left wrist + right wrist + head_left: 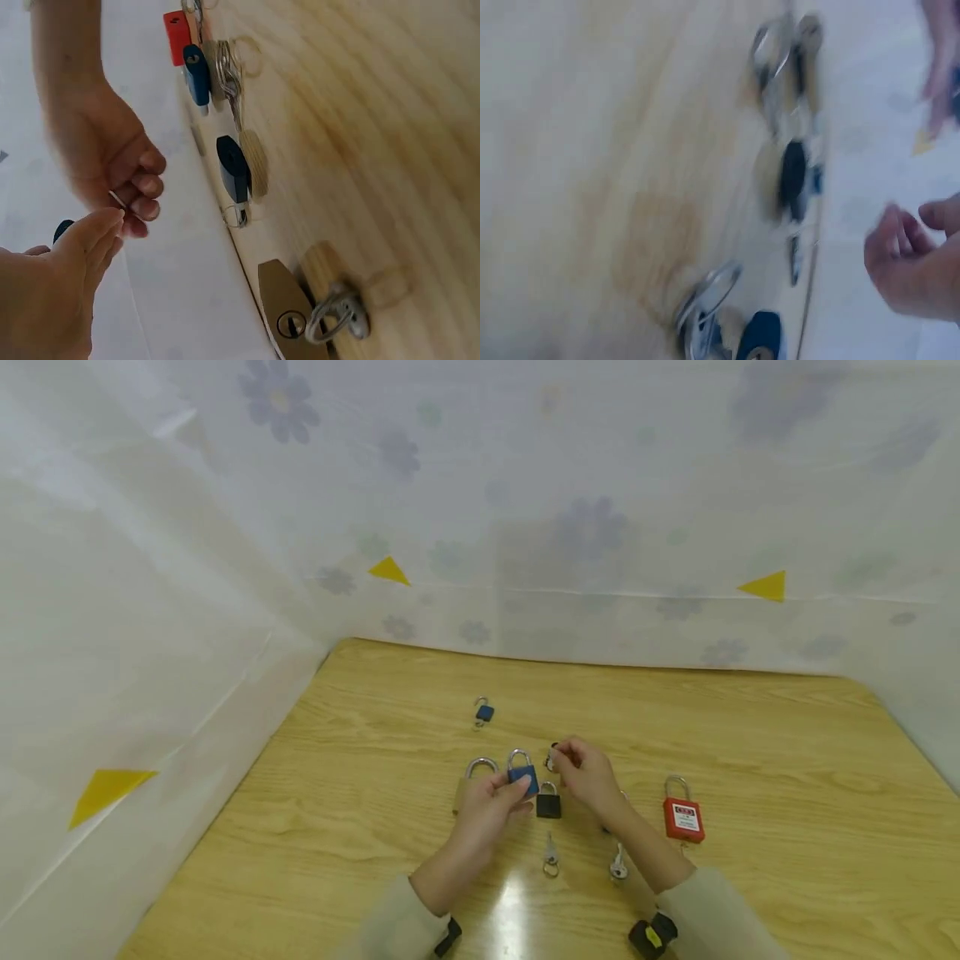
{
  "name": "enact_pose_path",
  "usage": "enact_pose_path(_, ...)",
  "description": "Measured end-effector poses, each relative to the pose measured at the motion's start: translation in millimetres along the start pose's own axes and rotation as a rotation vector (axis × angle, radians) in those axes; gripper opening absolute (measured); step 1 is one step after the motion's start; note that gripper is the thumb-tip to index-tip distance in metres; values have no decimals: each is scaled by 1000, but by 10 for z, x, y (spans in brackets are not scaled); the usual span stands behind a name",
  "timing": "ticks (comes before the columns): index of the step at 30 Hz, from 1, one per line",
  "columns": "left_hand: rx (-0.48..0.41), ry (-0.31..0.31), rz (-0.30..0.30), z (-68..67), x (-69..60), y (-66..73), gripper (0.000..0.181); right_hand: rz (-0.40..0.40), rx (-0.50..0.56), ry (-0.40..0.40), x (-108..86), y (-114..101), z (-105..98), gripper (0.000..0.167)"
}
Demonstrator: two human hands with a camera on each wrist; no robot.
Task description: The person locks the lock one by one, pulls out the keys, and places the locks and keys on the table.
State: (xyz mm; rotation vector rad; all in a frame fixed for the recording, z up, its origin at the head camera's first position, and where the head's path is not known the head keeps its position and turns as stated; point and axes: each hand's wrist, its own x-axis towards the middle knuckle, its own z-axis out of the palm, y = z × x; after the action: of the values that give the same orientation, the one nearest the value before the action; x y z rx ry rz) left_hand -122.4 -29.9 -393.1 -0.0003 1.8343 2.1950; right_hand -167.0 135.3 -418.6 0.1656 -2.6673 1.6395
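Note:
Low over the table, my left hand [483, 814] grips a blue padlock [522, 779] with its shackle upward; in the left wrist view the fingers cover most of it. My right hand [592, 781] hovers just right of this padlock, its fingers bent. A thin pale sliver shows by its fingertips in the left wrist view, too small to identify. A small dark and silver item [551, 758] appears beside those fingertips in the head view. A black padlock [549, 804] stands below the hands, and a brass padlock [461, 795] is partly hidden behind the left hand.
A small blue padlock [485, 713] with its shackle open lies farther back. Toward the front are keys on a ring [551, 857] and more keys [618, 864]. A red padlock [683, 818] sits at right. Patterned sheeting [600, 627] borders the table [375, 727].

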Motion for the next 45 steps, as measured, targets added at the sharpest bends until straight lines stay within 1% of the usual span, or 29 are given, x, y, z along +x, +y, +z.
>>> enact_pose_path(1, 42, -8, 3, -5, 25, 16, 33, -17, 71, -52, -68, -35, -3, 22)
enact_pose_path(3, 103, -19, 4, -6, 82, 54, 31, -7, 211, -149, -186, -95, -12, 27)
enact_pose_path(4, 121, -26, -6, -3, 117, 76, 30, -7, 255, -176, -224, -118, -15, 29)
enact_pose_path(5, 134, -40, -12, 2, 150, 99, 29, -8, 281, -184, -250, -141, -17, 29)
enact_pose_path(8, 153, -62, -35, 44, 274, 166, 29, 2, 332, -133, -235, -179, -31, 28)
enact_pose_path(11, 173, -74, -57, 111, 439, 227, 30, 28, 350, -76, -133, -191, -79, 26)
enact_pose_path(13, 228, -43, -66, 164, 559, 267, 31, 52, 364, -48, -34, -189, -122, 25)
enact_pose_path(14, 254, -23, -59, 189, 620, 288, 31, 66, 373, -37, 15, -192, -140, 25)
enact_pose_path(17, 336, 67, -37, 258, 790, 343, 30, 90, 373, -2, 177, -184, -186, 25)
enact_pose_path(19, 372, 130, -22, 295, 900, 363, 28, 114, 366, 22, 281, -175, -204, 25)
enact_pose_path(21, 417, 177, 19, 311, 1006, 361, 25, 140, 350, 44, 377, -156, -213, 26)
enact_pose_path(24, 467, 228, 78, 314, 1137, 334, 21, 183, 330, 73, 507, -113, -204, 26)
enact_pose_path(26, 522, 264, 114, 307, 1221, 284, 18, 198, 299, 98, 583, -72, -175, 26)
enact_pose_path(27, 539, 279, 110, 303, 1254, 260, 17, 210, 284, 107, 615, -48, -154, 26)
enact_pose_path(29, 589, 297, 82, 285, 1326, 188, 14, 242, 249, 123, 662, -1, -101, 25)
enact_pose_path(30, 618, 303, 58, 266, 1387, 122, 11, 261, 227, 130, 680, 26, -73, 25)
enact_pose_path(32, 696, 324, 24, 268, 1458, 34, 10, 307, 199, 138, 706, 71, -17, 24)
enact_pose_path(35, 753, 322, 45, 133, 1901, -446, 17, 349, 129, 141, 729, 128, 44, 22)
enact_pose_path(36, 769, 304, 34, 102, 1982, -520, 19, 346, 92, 137, 734, 146, 57, 21)
enact_pose_path(38, 769, 271, 16, 59, 2063, -598, 17, 333, 15, 118, 739, 169, 79, 20)
enact_pose_path(39, 760, 252, 2, 40, 2069, -598, 14, 328, -23, 107, 740, 180, 88, 19)
enact_pose_path(40, 753, 240, -24, 72, 1947, -481, 12, 322, -55, 98, 739, 191, 94, 20)
enact_pose_path(42, 750, 224, -82, 169, 1611, -167, 9, 317, -96, 92, 734, 206, 107, 19)
enact_pose_path(43, 743, 228, -93, 221, 1452, -34, 8, 318, -109, 94, 734, 216, 114, 18)
enact_pose_path(44, 738, 220, -105, 258, 1326, 72, 9, 314, -120, 98, 733, 225, 119, 18)
enact_pose_path(45, 739, 214, -117, 285, 1230, 153, 10, 314, -130, 105, 731, 231, 124, 18)
